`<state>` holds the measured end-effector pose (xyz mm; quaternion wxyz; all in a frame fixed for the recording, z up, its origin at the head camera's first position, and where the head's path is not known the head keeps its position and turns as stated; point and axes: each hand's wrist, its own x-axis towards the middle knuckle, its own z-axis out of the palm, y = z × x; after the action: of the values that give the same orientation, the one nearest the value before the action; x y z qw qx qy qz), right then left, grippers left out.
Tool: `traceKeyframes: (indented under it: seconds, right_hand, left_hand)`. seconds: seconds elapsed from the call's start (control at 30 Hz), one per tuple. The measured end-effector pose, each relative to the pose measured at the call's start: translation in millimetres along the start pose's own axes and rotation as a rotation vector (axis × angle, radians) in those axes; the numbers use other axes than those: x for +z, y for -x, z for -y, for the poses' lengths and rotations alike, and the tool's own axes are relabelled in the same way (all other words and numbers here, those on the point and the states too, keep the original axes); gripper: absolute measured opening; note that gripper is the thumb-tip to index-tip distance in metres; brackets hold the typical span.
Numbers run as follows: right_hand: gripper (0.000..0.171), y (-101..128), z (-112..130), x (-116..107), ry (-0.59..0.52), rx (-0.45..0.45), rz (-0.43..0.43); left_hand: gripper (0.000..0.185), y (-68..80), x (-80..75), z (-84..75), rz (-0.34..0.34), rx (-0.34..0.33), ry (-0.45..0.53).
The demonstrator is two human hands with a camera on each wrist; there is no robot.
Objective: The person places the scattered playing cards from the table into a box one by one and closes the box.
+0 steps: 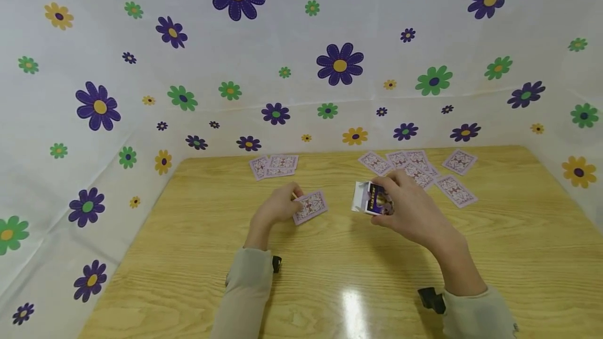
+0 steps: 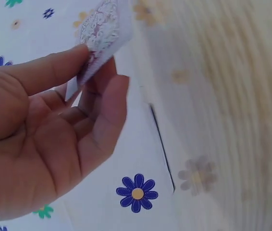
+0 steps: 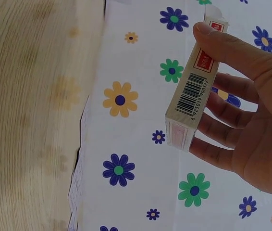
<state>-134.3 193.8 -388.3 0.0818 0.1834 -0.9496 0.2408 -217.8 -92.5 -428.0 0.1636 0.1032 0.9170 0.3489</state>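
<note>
Right now the left hand [image 1: 278, 207] pinches a small stack of cards [image 1: 310, 206] between thumb and fingers, holding it just above the wooden table [image 1: 198, 255]; the left wrist view shows the same hand [image 2: 44, 139] with its thumb pressed on the patterned back of the stack [image 2: 100, 33] and the other fingers curled beneath. Just to the right, the right hand [image 1: 409, 205] grips a card box [image 1: 369, 198], its white flap open on the left end and its purple printed face turned up. From the right wrist view, that hand [image 3: 251, 106] clamps the box [image 3: 193, 91] between the thumb on top and the fingers below, with a barcode showing on the narrow side. The box and the stack sit near each other but apart, both over the middle of the table.

Farther back, loose cards [image 1: 426, 171] lie face down, scattered behind the right hand, some overlapping. A smaller group of face-down cards [image 1: 275, 165] lies at the far edge behind the left hand. A white sheet with purple, green and yellow flowers [image 1: 339, 64] forms the walls around the table.
</note>
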Motion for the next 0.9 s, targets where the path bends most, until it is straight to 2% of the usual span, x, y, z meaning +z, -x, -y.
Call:
traceKeyframes:
  seconds: [0.27,0.37,0.53,0.73,0.9]
  right_hand:
    - [0.073,2,0,3,-0.003,-0.001,0.007]
    - [0.073,3,0,4,-0.005,0.005,0.013]
    - [0.072,4,0,3,-0.012,-0.004,0.006]
    - [0.073,1,1,1,-0.003,-0.016,0.005]
    - [0.074,0,2,0,0.000,-0.020,0.003]
  left_hand:
    - [0.012,17.1,-10.4,-2.3,-0.101,0.050,0.117]
    - [0.013,23.9,-14.5,-7.7,-0.116,0.075,0.193]
    - [0.016,35.3,-20.6,-17.5,-0.091,0.116,0.316]
    - [0.017,47.3,-24.6,-33.9,-0.082,0.196,0.376]
    - [0.018,53.0,-21.8,-48.3,-0.075,0.249,0.436]
